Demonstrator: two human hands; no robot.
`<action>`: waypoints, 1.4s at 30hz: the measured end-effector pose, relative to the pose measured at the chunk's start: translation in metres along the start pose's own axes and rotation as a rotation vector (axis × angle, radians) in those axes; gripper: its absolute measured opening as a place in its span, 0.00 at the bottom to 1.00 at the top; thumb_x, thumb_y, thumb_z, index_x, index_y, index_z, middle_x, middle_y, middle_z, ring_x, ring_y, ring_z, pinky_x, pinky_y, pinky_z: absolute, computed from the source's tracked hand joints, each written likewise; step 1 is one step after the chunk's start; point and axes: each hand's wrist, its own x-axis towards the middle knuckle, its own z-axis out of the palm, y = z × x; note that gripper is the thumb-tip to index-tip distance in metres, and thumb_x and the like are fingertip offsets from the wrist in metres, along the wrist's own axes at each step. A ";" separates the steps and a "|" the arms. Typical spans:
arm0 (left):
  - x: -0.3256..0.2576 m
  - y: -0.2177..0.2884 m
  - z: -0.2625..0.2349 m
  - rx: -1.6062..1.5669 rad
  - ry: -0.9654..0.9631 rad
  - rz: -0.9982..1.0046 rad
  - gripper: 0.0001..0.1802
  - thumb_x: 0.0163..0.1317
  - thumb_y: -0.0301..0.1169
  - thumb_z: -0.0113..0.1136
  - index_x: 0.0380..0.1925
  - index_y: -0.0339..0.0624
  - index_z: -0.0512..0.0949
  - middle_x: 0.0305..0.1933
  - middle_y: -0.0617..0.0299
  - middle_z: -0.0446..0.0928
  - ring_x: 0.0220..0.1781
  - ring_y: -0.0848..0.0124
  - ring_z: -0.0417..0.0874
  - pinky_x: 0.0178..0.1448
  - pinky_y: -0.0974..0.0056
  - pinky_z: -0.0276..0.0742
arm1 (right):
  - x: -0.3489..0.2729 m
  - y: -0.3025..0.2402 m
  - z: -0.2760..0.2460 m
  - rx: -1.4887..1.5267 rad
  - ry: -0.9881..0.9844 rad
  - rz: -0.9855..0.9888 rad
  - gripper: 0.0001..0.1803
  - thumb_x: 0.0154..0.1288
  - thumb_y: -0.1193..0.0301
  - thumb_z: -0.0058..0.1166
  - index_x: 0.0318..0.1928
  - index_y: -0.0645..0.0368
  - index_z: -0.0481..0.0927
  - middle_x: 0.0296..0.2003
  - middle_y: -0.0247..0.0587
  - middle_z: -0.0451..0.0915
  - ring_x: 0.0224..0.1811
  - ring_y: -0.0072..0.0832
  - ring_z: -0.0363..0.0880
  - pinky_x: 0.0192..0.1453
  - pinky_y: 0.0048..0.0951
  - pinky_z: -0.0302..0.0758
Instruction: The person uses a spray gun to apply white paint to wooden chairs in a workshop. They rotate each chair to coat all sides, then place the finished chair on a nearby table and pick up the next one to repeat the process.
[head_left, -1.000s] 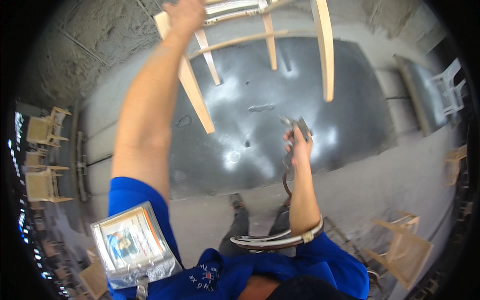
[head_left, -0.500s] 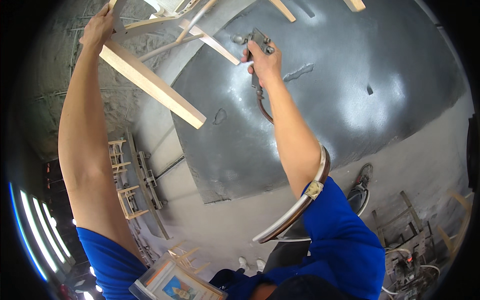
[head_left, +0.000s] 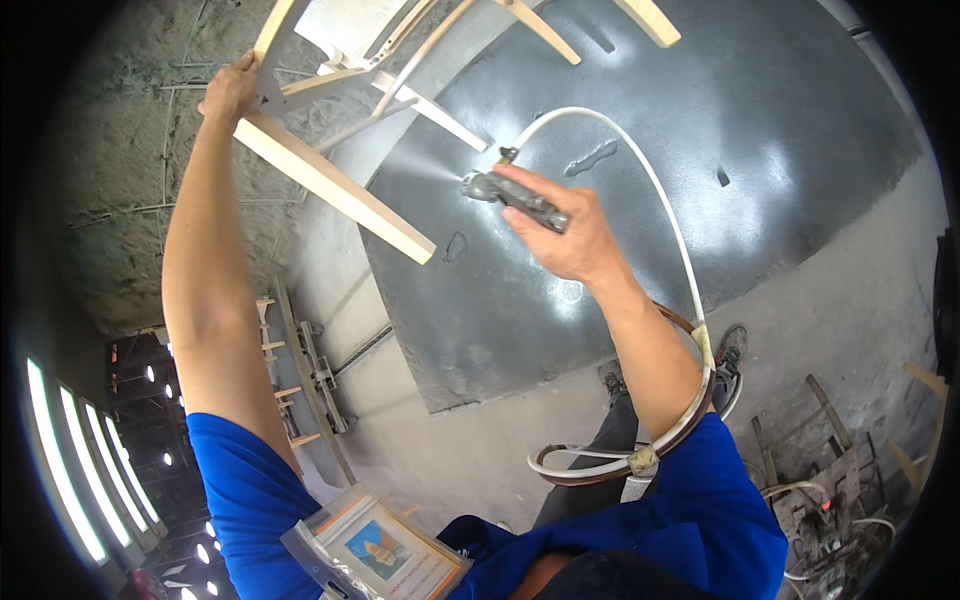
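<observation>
A pale wooden chair frame [head_left: 340, 190], tilted over, hangs at the upper left with its legs pointing down and right. My left hand [head_left: 231, 92] is closed around its frame, at the joint above the thick leg. In my right hand [head_left: 575, 235] is a dark metal spray gun [head_left: 518, 197], its nozzle pointing left at the chair. A whitish mist fans from the nozzle toward the chair's legs. From the gun a white hose [head_left: 655, 175] arcs over to the right and loops around my right forearm, taped to a brown hose [head_left: 590, 480].
A dark grey sheet [head_left: 800, 170] with shiny patches covers the floor ahead. Wooden frames and a metal rail [head_left: 305, 375] stand at the left. Metal equipment with hoses [head_left: 830, 500] is at the lower right. A badge [head_left: 385, 545] hangs at my chest.
My right hand has moved down and turned the spray gun leftward, and mist now comes from it. The white hose has swung into an arc. My left hand still holds the chair frame.
</observation>
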 end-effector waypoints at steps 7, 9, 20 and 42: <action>-0.037 0.024 -0.056 0.058 -0.130 0.097 0.22 0.79 0.53 0.46 0.66 0.75 0.80 0.63 0.56 0.84 0.67 0.53 0.83 0.74 0.34 0.62 | 0.056 -0.042 0.004 -0.078 0.382 -0.045 0.26 0.66 0.71 0.64 0.65 0.48 0.82 0.42 0.52 0.88 0.43 0.46 0.88 0.49 0.40 0.81; -0.053 0.036 -0.067 0.119 -0.131 0.105 0.22 0.80 0.50 0.43 0.65 0.73 0.81 0.62 0.56 0.85 0.66 0.53 0.83 0.75 0.34 0.61 | 0.095 -0.041 0.019 -0.124 0.361 -0.072 0.26 0.67 0.69 0.64 0.66 0.45 0.82 0.43 0.52 0.88 0.42 0.47 0.88 0.48 0.39 0.82; -0.086 0.059 -0.086 0.091 -0.021 0.208 0.21 0.77 0.38 0.48 0.63 0.60 0.84 0.49 0.53 0.89 0.57 0.52 0.88 0.71 0.40 0.63 | 0.147 -0.057 0.056 0.062 0.057 -0.059 0.25 0.67 0.66 0.63 0.65 0.42 0.83 0.38 0.52 0.89 0.40 0.48 0.89 0.49 0.41 0.83; -0.093 0.072 -0.073 0.025 0.148 0.151 0.20 0.73 0.42 0.56 0.63 0.66 0.82 0.53 0.57 0.89 0.57 0.54 0.88 0.72 0.41 0.60 | 0.091 -0.006 0.027 -0.178 0.804 -0.147 0.28 0.66 0.69 0.65 0.68 0.45 0.80 0.39 0.45 0.87 0.37 0.40 0.88 0.41 0.39 0.82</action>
